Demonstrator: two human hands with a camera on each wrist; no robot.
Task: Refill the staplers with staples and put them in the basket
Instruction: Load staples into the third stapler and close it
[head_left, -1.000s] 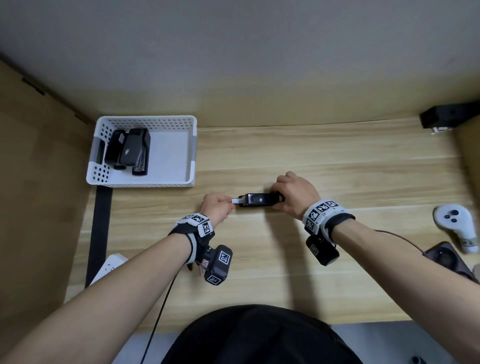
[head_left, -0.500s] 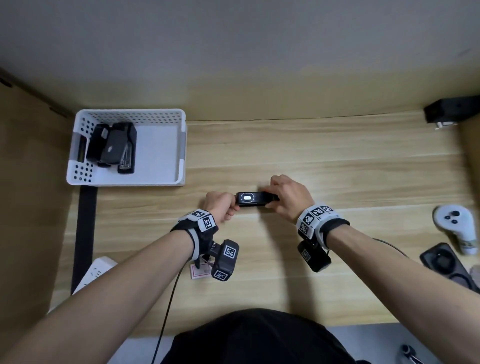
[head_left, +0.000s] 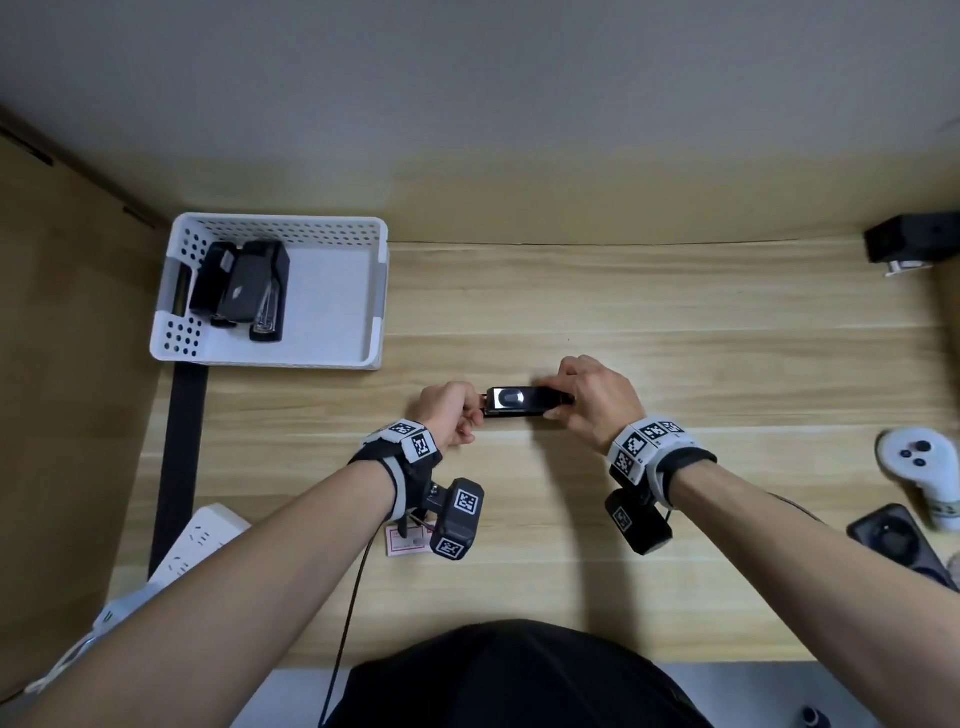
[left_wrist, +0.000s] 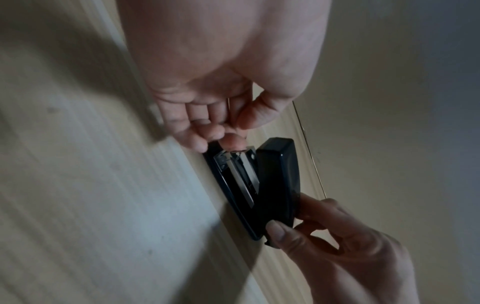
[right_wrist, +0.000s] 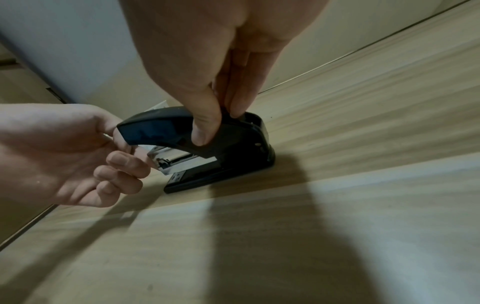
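Black stapler (head_left: 524, 402) sits on the wooden desk (head_left: 623, 312) about mid-width, roughly halfway between the back edge and the front edge, base flat on the wood, long axis running left-right. Right hand (head_left: 592, 402) grips its rear hinge end, thumb (right_wrist: 205, 127) pressed on the near side of the top cover, fingers curled over the top and far side. Top cover is lifted slightly off the metal staple magazine (right_wrist: 166, 159), so the front gapes open in the right wrist view. Left hand (head_left: 449, 415) is at the stapler's front end, fingers curled; fingertips (left_wrist: 233, 142) touch the front tip of the metal magazine, thumb close against the index finger in a pinch-like pose. Whether a staple strip is held there, cannot tell. The other curled fingers hold nothing visible. White perforated basket (head_left: 379, 291) stands at the back-left corner of the desk, well apart from the hands; two or three black staplers (head_left: 244, 291) lie bunched against its left side, overlapping, exact count unclear. Small pink-and-white card (head_left: 405, 540) lies on the desk under the left wrist camera. White power strip (head_left: 200, 540) near the front-left edge. White game-style controller (head_left: 919, 462) by the right edge, a dark round-topped device (head_left: 893, 535) just in front of it. Black box-shaped object (head_left: 914, 244) at the back-right corner.
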